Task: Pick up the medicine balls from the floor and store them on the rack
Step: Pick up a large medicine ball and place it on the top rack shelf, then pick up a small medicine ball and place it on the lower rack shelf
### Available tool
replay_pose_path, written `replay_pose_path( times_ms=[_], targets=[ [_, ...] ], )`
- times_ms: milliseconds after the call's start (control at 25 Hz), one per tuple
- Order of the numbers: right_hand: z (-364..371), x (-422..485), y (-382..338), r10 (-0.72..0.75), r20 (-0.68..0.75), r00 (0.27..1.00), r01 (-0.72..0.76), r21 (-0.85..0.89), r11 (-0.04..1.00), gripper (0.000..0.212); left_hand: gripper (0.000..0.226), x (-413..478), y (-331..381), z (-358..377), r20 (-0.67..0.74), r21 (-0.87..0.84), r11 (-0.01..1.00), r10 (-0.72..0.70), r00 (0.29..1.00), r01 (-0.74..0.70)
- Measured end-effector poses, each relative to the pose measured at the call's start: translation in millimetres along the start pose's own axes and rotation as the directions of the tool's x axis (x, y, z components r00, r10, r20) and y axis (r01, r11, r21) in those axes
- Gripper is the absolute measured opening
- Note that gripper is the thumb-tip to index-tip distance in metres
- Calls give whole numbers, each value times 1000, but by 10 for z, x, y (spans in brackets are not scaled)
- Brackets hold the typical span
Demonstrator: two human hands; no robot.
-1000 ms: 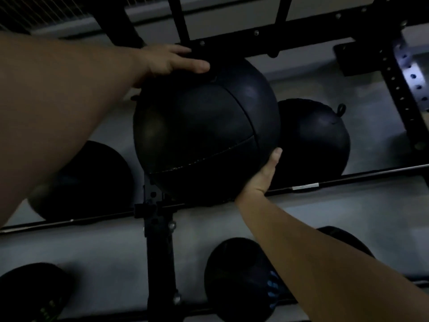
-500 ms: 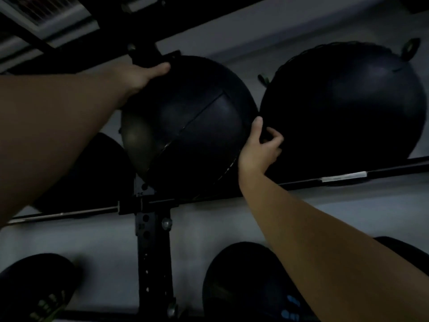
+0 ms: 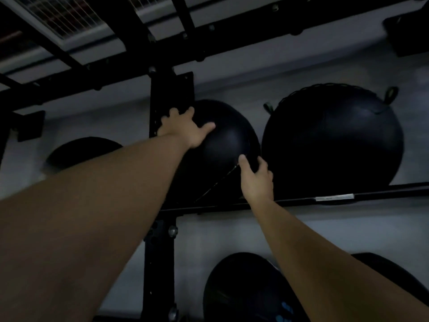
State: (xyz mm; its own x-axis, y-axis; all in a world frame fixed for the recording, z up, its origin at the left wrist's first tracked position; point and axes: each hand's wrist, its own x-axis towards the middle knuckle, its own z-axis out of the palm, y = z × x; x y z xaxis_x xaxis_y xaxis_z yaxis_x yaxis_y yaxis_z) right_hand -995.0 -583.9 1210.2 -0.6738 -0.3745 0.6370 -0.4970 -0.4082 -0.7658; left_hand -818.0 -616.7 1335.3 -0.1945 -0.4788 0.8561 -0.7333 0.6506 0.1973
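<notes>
A black medicine ball (image 3: 226, 145) rests on the upper rail (image 3: 301, 200) of the black rack, just right of the upright post (image 3: 170, 94). My left hand (image 3: 183, 130) lies flat on the ball's upper left side with fingers spread. My right hand (image 3: 256, 178) grips its lower right side, between it and a larger black ball (image 3: 332, 140) with strap loops. Both arms reach up from the bottom of the view and cover the lower left part of the ball.
Another black ball (image 3: 79, 151) sits left of the post on the same rail. Two more balls, one (image 3: 241, 289) with blue markings and one (image 3: 392, 270) at the right edge, sit on the lower level. Black crossbars (image 3: 255, 40) and a wire grille (image 3: 67, 15) run overhead.
The ball has moved back and right onto the upper rail beside the larger ball. My left hand has slid onto its upper face. The view has tilted upward.
</notes>
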Motion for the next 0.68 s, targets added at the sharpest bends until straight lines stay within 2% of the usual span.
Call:
replay_pose_path(
  times_ms=[120,280,360,480,680],
  targets=[
    [-124,-260,-141,-36,35,999,39,-67,997,85,106,-220,-8,131,211,-113,976,208,955,-188],
    [-356,-897,-379,-124,2,992,122,-166,979,81,98,-930,-431,20,270,-229,922,367,890,-311],
    [-415,-1365,-506,-133,-9,991,127,-235,964,79,93,-1333,-759,-198,252,-249,907,400,881,-340],
    [-418,-2171,-573,-138,-10,990,123,-391,912,78,87,-1946,-1263,-534,175,-295,898,385,906,-325],
    [-506,-3671,-543,29,46,999,11,-692,722,70,75,-3106,-2064,-901,275,-397,884,373,886,-249]
  ],
)
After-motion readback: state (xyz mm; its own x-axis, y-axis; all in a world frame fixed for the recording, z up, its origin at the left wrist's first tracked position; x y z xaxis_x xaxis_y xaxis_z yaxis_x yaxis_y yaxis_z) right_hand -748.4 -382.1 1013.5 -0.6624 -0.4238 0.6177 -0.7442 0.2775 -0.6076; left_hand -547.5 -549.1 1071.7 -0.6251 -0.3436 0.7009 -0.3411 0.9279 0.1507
